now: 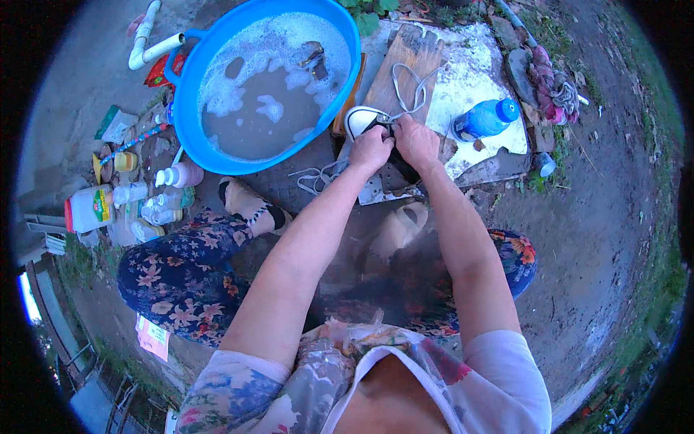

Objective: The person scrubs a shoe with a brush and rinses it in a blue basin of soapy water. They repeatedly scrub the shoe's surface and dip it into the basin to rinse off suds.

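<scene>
A black sneaker with a white toe cap [359, 121] lies at the near end of a worn wooden board [400, 66]. My left hand [371, 150] is closed on the shoe's side, just behind the toe. Close beside it my right hand [417, 142] has its fingers pinched together at the lace holes, on the shoelace. A loop of that pale shoelace [409, 87] runs out over the board. Both hands cover much of the shoe's upper. Another pale lace [316, 179] trails on the ground left of my left wrist.
A blue tub [189, 137] of murky, foamy water stands at the left, with a dark object [315, 61] in it. A blue bottle [486, 119] sits on the stained white sheet [471, 72] at right. Several bottles and jugs, including a red-capped jug [92, 208], stand far left.
</scene>
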`<state>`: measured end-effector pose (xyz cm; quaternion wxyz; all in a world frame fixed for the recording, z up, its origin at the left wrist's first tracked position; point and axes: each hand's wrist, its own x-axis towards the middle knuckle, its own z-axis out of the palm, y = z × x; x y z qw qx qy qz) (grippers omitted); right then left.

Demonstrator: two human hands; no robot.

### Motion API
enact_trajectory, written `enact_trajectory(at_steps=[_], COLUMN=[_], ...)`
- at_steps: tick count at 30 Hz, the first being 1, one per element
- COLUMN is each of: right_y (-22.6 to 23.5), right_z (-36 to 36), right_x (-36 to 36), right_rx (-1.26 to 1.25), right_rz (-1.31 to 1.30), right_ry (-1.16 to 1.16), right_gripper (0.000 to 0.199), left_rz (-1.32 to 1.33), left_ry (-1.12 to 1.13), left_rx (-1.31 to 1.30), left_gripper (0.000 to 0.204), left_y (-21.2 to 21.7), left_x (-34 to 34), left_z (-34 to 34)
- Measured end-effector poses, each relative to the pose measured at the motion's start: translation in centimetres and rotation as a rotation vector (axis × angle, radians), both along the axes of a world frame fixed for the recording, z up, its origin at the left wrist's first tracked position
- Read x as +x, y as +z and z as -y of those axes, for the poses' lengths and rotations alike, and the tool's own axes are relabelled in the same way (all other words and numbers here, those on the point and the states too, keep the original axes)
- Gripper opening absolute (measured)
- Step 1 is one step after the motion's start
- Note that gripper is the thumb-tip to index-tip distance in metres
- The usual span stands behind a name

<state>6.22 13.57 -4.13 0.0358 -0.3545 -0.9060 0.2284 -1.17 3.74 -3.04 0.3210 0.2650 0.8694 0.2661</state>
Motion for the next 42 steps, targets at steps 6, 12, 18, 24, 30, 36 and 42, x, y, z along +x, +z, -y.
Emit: enact_trajectory(at_steps=[6,12,18,24,30,36,42], right_y=[0.1,-0.2,0.4,0.3,-0.2,-0.6,-0.5], right_z=[-1.3,-1.6,-1.6,-1.7,-2.0,-1.9,-2.0], right_x=[-0.1,0.2,0.5,0.0,0.3,0.5,0.2], right_rx=[-0.027,-0.042,-0.119,-0.139,-0.142,-0.145,-0.167], right_rz=[0.043,0.004,-0.027,-0.003,-0.007,-0.027,-0.076], right_ry=[-0.134,-0.038,-0.044,-0.061,-0.144,-0.07,-0.044], right_gripper=[0.022,0.022,0.022,0.024,0.025,0.024,0.024], left_rz=[-0.056,-0.406,-0.387,-0.442,-0.285,-0.189,-0.439], left_ry=[-0.266,-0.026,-0.161,-0.2,-0.595,-0.077,-0.089], left_rx=[0.264,0.384,-0.044,-0.172,0.097,0.423,0.028], left_gripper=[0.021,0.032,0.023,0.014,0.013,0.025,0.024], left_y=[-0.7,1.3,1.4,0.1,2.9,4.3,1.3], left_x=[-0.4,-0.7,0.6,0.2,-2.0,-2.2,0.6], left_z=[7.0,9.0,-2.3,-1.7,8.0,10.1,-2.5])
